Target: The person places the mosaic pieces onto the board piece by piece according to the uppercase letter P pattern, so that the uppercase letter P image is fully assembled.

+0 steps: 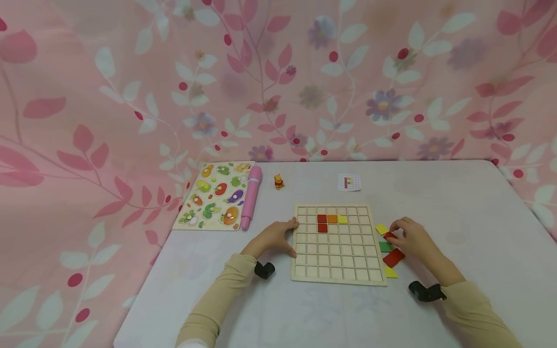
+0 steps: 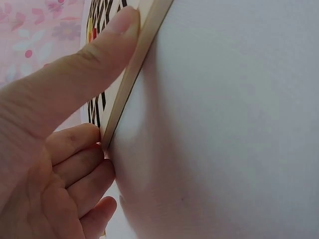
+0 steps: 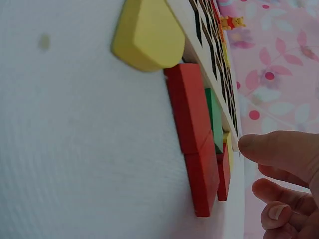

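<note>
A wooden grid board (image 1: 339,251) lies flat on the table. My left hand (image 1: 273,238) touches its left edge, thumb and fingers spread apart; the left wrist view has the thumb (image 2: 107,47) on the rim. Red, orange and yellow tiles (image 1: 332,219) sit in one row of cells, with a red tile under the first. My right hand (image 1: 411,239) hovers over loose tiles beside the board's right edge, nearest a red tile (image 1: 388,236). Nothing shows between its fingers. Around it lie a green tile (image 1: 385,247), two adjoining red tiles (image 3: 189,109) and yellow tiles (image 1: 390,273).
A vegetable puzzle board (image 1: 204,212) lies at the back left, with a pink marker-shaped stick (image 1: 251,198) along its side. Farther back are a small bear figure (image 1: 279,182) and a white pattern card (image 1: 349,182). A floral cloth (image 1: 278,96) hangs behind the table.
</note>
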`<state>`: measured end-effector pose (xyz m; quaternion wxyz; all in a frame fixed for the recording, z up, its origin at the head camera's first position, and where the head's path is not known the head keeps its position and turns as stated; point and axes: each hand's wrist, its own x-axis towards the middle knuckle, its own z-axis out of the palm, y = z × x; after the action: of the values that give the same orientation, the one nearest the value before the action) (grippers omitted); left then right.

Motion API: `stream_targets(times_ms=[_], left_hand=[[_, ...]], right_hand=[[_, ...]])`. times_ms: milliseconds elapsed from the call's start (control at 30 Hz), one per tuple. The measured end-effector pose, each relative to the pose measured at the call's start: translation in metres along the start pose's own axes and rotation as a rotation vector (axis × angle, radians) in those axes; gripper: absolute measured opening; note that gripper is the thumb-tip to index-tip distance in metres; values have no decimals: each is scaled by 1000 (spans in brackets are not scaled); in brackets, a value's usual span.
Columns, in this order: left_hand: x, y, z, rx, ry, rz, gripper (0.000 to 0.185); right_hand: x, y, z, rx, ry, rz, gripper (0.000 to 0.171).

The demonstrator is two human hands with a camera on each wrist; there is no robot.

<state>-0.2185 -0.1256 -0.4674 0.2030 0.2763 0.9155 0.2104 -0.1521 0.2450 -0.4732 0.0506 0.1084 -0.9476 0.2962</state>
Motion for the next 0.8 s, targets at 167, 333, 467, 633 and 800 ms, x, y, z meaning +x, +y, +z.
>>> stream_targets(times_ms=[167, 333, 467, 633, 800], left_hand=[[0, 1, -1, -6, 1, -5, 96], [0, 0, -1, -4, 7, -6, 96], [0, -1, 0, -10, 9, 5, 96], [1, -2, 1, 13, 15, 11, 96], [1, -4, 2, 13, 14, 14, 96]], right_hand=[[0, 4, 5, -16, -25, 2, 19], [1, 6, 6, -14, -56, 10, 17], [1, 7, 5, -12, -79, -4, 13], [1, 8, 5, -23, -102, -43, 15], [2, 9, 5, -8, -117, 7, 28]])
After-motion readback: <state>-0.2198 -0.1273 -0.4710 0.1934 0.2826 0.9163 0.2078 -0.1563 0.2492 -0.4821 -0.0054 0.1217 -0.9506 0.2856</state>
